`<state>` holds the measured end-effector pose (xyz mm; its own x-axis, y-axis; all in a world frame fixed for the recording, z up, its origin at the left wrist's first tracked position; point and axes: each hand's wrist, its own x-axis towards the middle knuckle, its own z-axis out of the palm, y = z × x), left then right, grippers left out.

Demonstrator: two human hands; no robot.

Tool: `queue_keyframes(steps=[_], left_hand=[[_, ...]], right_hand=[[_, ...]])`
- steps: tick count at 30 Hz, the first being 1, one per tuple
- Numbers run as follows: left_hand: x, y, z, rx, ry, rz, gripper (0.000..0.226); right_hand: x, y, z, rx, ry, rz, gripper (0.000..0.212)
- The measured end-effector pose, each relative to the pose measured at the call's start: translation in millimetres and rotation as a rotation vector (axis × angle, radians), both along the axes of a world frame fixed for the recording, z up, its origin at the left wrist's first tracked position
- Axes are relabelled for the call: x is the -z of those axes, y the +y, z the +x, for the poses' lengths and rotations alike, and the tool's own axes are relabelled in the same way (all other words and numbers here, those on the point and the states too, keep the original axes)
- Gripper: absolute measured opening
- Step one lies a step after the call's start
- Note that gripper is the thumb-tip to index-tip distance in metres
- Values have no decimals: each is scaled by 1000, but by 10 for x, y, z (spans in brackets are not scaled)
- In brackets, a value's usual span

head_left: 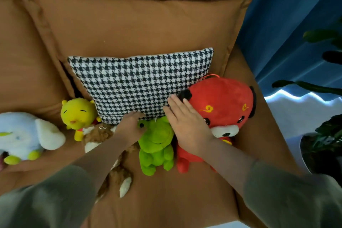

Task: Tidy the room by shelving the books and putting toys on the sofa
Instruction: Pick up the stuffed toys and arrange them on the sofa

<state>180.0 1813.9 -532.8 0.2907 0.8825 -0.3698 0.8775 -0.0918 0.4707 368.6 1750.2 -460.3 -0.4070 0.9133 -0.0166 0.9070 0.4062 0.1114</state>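
5 plush toys (20, 133) (77, 113) (98, 135) (157, 146) (222, 102); 1 houndstooth pillow (138, 83); 2 back cushions (138, 24) (18, 52); 2 hands (129, 127) (185, 126); 1 plant (323, 144).

A white plush elephant (22, 135), a yellow plush animal (77, 114), a flat-lying brown fuzzy plush (103, 135), an upright green plush frog (157, 144) and a red plush bear (222, 109) sit in a row on the rust-brown fabric sofa (166, 200).

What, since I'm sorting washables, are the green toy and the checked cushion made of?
The green toy looks like matte, fuzzy plush, its soft nap and rounded limbs suggesting stuffing. The checked cushion seems woven cloth: a coarse black-and-white houndstooth weave shows, though the fibre cannot be told.
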Motion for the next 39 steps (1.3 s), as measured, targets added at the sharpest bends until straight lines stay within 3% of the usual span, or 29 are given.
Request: queue_keyframes(steps=[3,8,14,18,24,27,30,32,35,37,39], left_hand=[[140,-97,-219,-80,20,21,49],[358,-267,-507,29,119,295,51],[580,-314,-710,144,214,316,53],[568,-367,-812,117,237,267,55],[442,-408,-928,140,357,220,62],[391,-395,-1029,-4,306,293,65],[435,-330,-1267,-391,308,178,62],[520,-312,-1449,-643,232,-42,61],[639,-352,-1609,-836,-158,-353,61],[644,-432,-1700,-826,-310,-411,63],[658,-511,-1803,-790,-345,-355,61]], right_hand=[[288,54,-272,-3,8,-311,74],[876,329,-507,98,0,-495,80],[1110,455,-705,101,-27,-399,62],[1173,372,-861,139,-20,-173,60],[1074,349,-914,226,-85,-312,93],[980,301,-959,247,-76,-349,105],[894,245,-1062,187,-46,-332,100],[884,225,-1198,141,-24,-335,94],[913,197,-1417,118,-14,-362,89],[946,167,-1575,92,1,-373,86],[978,135,-1726,45,-2,-374,82]])
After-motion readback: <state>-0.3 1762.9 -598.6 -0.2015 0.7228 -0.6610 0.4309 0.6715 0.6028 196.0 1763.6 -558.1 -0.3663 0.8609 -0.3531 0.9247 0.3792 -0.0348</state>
